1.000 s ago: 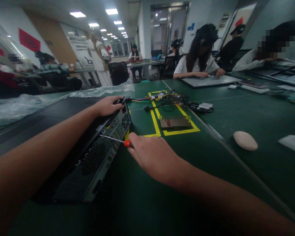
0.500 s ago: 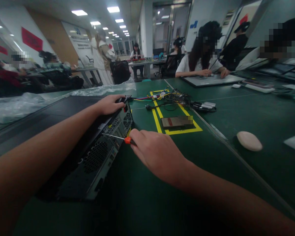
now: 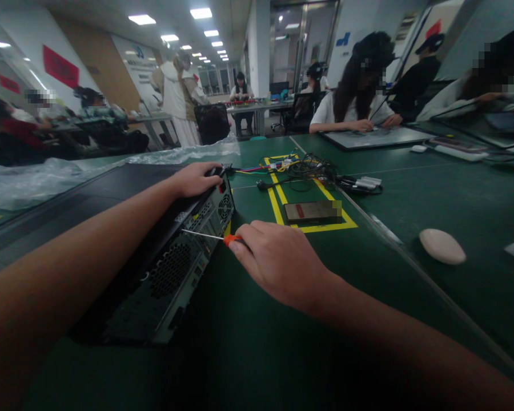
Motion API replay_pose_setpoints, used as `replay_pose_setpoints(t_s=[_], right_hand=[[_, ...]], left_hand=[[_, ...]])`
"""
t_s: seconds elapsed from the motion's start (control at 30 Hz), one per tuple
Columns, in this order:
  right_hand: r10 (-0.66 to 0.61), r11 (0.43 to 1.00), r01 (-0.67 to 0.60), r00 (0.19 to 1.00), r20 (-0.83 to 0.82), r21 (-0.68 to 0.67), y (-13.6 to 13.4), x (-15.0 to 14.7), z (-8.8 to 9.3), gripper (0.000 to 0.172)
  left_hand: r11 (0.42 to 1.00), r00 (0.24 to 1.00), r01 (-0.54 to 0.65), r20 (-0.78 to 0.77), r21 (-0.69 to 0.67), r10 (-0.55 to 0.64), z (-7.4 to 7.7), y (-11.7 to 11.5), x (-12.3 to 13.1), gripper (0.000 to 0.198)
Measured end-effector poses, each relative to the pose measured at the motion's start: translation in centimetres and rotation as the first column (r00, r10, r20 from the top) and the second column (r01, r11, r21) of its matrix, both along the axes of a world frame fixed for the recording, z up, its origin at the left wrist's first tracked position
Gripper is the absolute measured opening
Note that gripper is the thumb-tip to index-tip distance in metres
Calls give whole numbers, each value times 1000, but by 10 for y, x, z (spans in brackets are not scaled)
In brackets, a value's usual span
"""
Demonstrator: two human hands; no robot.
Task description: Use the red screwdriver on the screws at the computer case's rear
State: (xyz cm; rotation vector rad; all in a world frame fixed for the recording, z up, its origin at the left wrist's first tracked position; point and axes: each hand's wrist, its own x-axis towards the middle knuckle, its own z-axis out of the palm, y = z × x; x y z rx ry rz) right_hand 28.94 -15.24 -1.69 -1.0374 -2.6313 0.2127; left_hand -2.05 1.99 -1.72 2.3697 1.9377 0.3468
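A black computer case (image 3: 171,274) lies on the green table, its metal back panel with vents and ports facing right. My left hand (image 3: 197,180) grips the far top edge of the case, fingers bent over the corner. In my right hand (image 3: 278,257) is a screwdriver (image 3: 231,240) with an orange and black handle. Its thin shaft points left, and the tip meets the back panel near the upper edge, above the large round vent. Whether a screw sits under the tip is too small to tell.
Beyond my right hand a phone (image 3: 312,211) lies inside yellow tape, with tangled cables (image 3: 312,171) behind it. A pale oval object (image 3: 442,246) is at right. Plastic wrap (image 3: 188,153) lies behind the case. A person (image 3: 360,91) works across the table.
The whole view has shifted slightly, moving the scene a little to the right. My right hand has turned slightly around the screwdriver handle; my left hand keeps its place on the case.
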Motion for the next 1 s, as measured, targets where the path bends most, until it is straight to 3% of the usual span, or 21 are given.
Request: replay_pose_setpoints(t_s=[0.4, 1.0], right_hand=[[29, 999, -28, 999, -17, 40, 10, 4, 0, 17], [44, 999, -44, 999, -18, 12, 9, 4, 1, 18]], left_hand=[[1000, 999, -14, -46, 1, 14, 0, 0, -1, 88], [1000, 1000, -12, -21, -13, 12, 0, 1, -4, 87]])
